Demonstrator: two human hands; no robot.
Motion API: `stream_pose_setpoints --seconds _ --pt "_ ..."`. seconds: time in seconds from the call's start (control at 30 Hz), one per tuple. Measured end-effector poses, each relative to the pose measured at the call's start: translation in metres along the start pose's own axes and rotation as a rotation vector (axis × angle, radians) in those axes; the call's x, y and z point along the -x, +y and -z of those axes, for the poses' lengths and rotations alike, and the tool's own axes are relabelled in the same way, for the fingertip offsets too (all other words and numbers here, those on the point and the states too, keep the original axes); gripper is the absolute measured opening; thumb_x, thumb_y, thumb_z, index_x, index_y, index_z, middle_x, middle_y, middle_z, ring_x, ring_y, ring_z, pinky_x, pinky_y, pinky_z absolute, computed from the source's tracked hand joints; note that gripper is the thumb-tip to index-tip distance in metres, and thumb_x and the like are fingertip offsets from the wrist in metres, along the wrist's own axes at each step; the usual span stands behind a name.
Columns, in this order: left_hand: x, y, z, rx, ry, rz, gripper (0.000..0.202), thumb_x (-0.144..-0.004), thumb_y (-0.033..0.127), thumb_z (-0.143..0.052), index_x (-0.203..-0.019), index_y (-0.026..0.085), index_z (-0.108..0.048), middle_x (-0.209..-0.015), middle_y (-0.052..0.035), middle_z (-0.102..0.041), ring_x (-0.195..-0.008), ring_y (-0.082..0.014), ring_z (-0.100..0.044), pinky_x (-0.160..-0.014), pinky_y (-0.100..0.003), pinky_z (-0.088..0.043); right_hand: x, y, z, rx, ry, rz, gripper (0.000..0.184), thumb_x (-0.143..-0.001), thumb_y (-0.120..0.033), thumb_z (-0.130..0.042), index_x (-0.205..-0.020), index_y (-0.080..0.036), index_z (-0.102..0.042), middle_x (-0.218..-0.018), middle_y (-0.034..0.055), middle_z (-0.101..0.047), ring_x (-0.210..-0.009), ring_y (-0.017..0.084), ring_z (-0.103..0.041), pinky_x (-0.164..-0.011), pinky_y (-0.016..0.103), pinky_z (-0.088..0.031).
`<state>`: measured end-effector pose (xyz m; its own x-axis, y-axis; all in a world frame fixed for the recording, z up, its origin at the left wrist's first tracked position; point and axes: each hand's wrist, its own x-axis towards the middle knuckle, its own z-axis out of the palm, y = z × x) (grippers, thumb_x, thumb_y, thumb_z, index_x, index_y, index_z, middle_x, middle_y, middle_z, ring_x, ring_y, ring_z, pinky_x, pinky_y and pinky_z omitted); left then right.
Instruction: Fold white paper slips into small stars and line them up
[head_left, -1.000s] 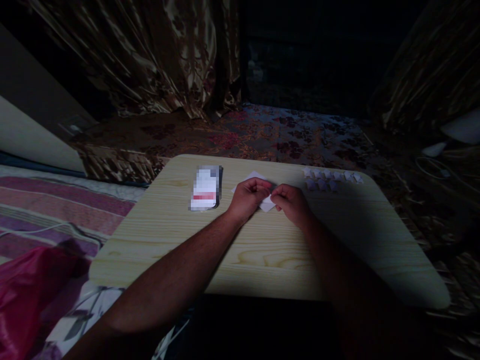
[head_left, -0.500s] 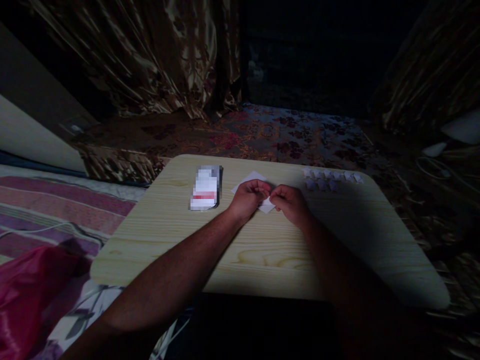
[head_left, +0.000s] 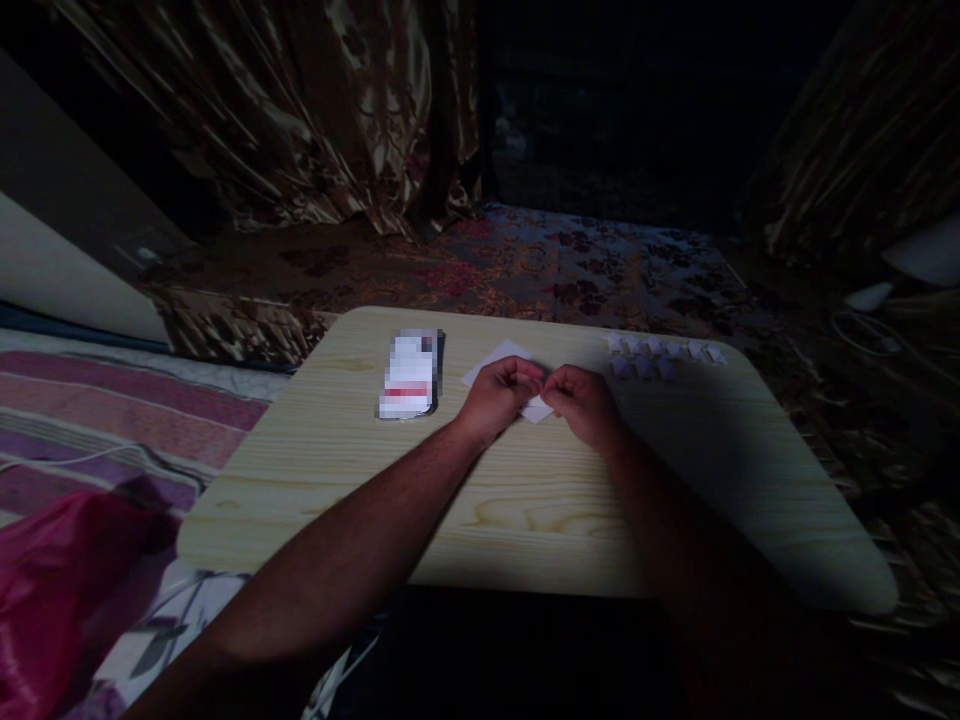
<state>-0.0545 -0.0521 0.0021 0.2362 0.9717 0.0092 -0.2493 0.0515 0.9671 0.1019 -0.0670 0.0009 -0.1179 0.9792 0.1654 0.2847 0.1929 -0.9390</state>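
Note:
Near the middle of the table, my left hand [head_left: 496, 398] and my right hand [head_left: 580, 400] meet with fingertips almost touching. Both have bent fingers pinched on white paper [head_left: 537, 412], which shows beneath and between them. A flat corner of paper [head_left: 486, 366] sticks out past the left hand's far side. My fingers hide the middle, so I cannot tell how the paper is folded there. To the right of my hands lie several small, folded, whitish pieces [head_left: 673, 351] in two rows.
A phone-like object [head_left: 409, 375], blurred out, lies on the light wooden table [head_left: 315, 470] at the left. Beyond the far edge is a flowered cloth surface [head_left: 517, 260] with curtains [head_left: 405, 120]. A pink bag [head_left: 52, 600] rests on striped bedding [head_left: 127, 400] at left.
My fingers have shifted very slightly over the paper, the right hand's tips drawing a little closer to the left's. The other things stay in place.

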Motion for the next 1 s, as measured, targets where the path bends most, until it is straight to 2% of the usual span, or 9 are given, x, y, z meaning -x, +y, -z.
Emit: stream_pose_setpoints --seconds 0.17,0.5,0.8,1.0 --pt "-0.0010 0.0001 0.0018 -0.065 -0.025 -0.043 0.012 -0.067 0.023 -0.073 -0.071 0.014 -0.067 -0.065 -0.0003 -0.063 -0.057 -0.0093 -0.052 -0.056 -0.022 -0.038 -0.0008 -0.0004 0.0001 -0.030 0.045 -0.009 0.012 -0.073 -0.030 -0.063 -0.073 -0.019 -0.060 -0.058 -0.0036 -0.056 -0.051 0.011 -0.049 -0.050 0.024 -0.035" --pt "-0.0006 -0.0017 0.0017 -0.023 -0.034 -0.046 0.012 -0.070 0.024 -0.071 -0.074 0.015 -0.065 -0.066 0.0012 -0.061 -0.057 -0.0086 -0.049 -0.057 -0.022 -0.036 0.0012 -0.0039 0.0015 -0.061 -0.017 0.007 0.016 -0.075 -0.032 -0.065 -0.070 -0.019 -0.058 -0.053 -0.0048 -0.052 -0.049 0.010 -0.045 -0.050 0.024 -0.033" --pt "-0.0022 0.0001 0.0016 0.027 0.071 -0.028 0.012 -0.064 0.023 -0.072 -0.069 0.015 -0.065 -0.063 0.0007 -0.062 -0.056 -0.0097 -0.051 -0.056 -0.023 -0.037 0.0025 -0.0047 0.0006 -0.034 0.001 -0.013 0.024 -0.077 -0.039 -0.065 -0.068 -0.019 -0.057 -0.052 -0.0039 -0.052 -0.049 0.011 -0.045 -0.050 0.024 -0.034" --pt "-0.0008 0.0015 0.0009 0.040 0.067 -0.019 0.014 -0.066 0.025 -0.073 -0.070 0.014 -0.066 -0.063 0.0005 -0.062 -0.055 -0.0092 -0.051 -0.055 -0.023 -0.037 0.0025 -0.0022 0.0031 -0.052 -0.030 0.005 0.023 -0.078 -0.039 -0.065 -0.070 -0.019 -0.059 -0.052 -0.0037 -0.053 -0.049 0.010 -0.046 -0.050 0.024 -0.035"
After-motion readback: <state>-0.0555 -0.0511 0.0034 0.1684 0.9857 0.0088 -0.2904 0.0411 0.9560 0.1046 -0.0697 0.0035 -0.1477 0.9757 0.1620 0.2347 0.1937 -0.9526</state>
